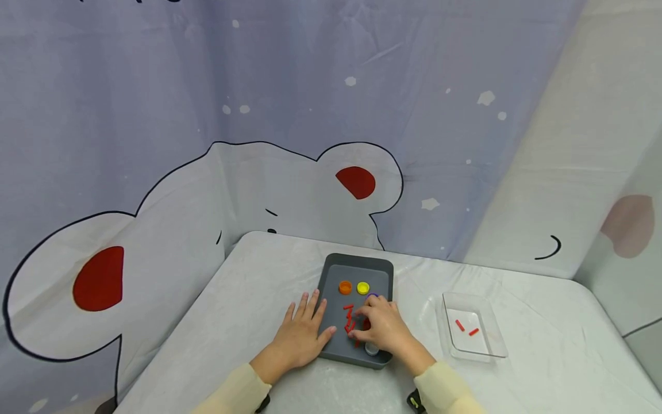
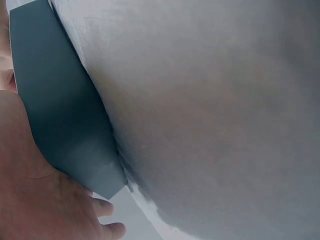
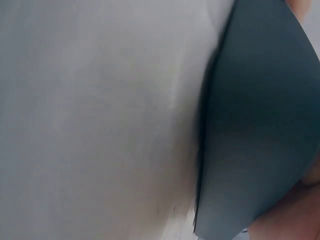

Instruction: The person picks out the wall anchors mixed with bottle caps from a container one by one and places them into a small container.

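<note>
A dark grey tray (image 1: 362, 261) lies on the table, holding several small red sticks (image 1: 349, 315). My left hand (image 1: 299, 333) rests at the tray's left edge with its fingers spread. Over the tray's right part reaches my right hand (image 1: 385, 326), its thumb and forefinger apart beside the sticks. A red round piece (image 1: 366, 324) shows between them, partly hidden. Farther back in the tray sit an orange cap (image 1: 345, 287) and a yellow cap (image 1: 363, 288); a purple one (image 1: 372, 295) is mostly covered by the right fingers. A whitish cap (image 1: 371, 348) lies near the front.
To the right stands a clear plastic box (image 1: 493, 330) with two red sticks (image 1: 460, 325) inside. A white cloth covers the table (image 1: 269, 270). Behind it hangs a printed curtain (image 1: 289, 86). Both wrist views show mainly the tray's outer wall (image 3: 260, 115) and the cloth.
</note>
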The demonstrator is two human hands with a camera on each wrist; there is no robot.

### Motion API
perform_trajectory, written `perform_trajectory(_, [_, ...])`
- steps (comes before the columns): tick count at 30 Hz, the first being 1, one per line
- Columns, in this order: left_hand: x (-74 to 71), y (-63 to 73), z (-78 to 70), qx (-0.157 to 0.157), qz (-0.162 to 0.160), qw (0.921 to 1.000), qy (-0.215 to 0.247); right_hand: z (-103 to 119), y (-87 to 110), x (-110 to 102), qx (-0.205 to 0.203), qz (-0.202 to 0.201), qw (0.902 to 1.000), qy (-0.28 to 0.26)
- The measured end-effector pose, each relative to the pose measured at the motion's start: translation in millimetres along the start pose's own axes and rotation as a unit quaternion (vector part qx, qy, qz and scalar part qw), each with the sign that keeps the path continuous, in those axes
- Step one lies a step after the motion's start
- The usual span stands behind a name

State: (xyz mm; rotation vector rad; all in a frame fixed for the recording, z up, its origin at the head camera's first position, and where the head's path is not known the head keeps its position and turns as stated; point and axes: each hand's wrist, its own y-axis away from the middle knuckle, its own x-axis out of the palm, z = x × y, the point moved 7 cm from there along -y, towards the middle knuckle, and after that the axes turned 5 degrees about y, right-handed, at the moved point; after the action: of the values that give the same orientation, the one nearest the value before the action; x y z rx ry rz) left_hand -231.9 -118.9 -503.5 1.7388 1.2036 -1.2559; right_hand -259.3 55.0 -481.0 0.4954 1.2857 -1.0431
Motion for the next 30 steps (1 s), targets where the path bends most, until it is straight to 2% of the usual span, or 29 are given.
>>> perform_trajectory(10, [-1.7, 0.4, -0.8, -0.001, 0.0, 1.0, 0.0, 4, -4.1, 7, 0.031, 0.023, 0.9975, 0.059])
perform_trajectory(15, [-1.1, -0.2, -0.6, 0.002, 0.0, 1.0, 0.001, 5, -4.4, 9, 0.038, 0.018, 0.9962, 0.077])
perform_trajectory(25, [3.4, -1.8, 2.5, -0.008, 0.008, 0.9999, -0.01, 5, -4.6, 11, 0.035, 0.006, 0.9955, 0.087])
perform_trajectory(30, [6.1, -2.0, 4.6, -0.002, -0.007, 0.9999, -0.013, 5, -4.1, 11, 0.034, 0.001, 0.9964, 0.078])
